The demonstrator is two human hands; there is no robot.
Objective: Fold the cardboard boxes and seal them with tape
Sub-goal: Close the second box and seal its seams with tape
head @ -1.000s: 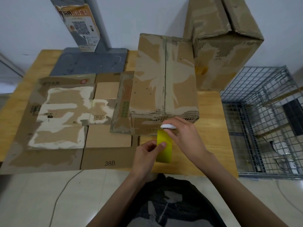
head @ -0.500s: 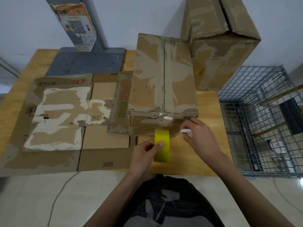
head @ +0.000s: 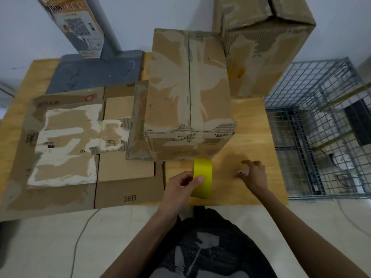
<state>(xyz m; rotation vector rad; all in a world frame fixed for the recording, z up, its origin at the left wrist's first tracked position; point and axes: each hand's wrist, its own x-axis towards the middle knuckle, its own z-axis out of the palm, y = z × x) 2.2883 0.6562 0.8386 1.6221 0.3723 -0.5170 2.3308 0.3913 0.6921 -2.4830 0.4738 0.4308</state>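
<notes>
A roll of yellow tape [head: 202,178] is gripped on edge in the left hand [head: 178,189] near the table's [head: 251,189] front edge. The right hand [head: 253,174] is blurred; whether its curled fingers hold the small white object [head: 242,173] cannot be told. Behind the tape, at mid-table, the folded box [head: 188,93] is seen closed, its scuffed top patched with torn label residue. The tape is best drawn straight along the centre seam and pressed flat.
</notes>
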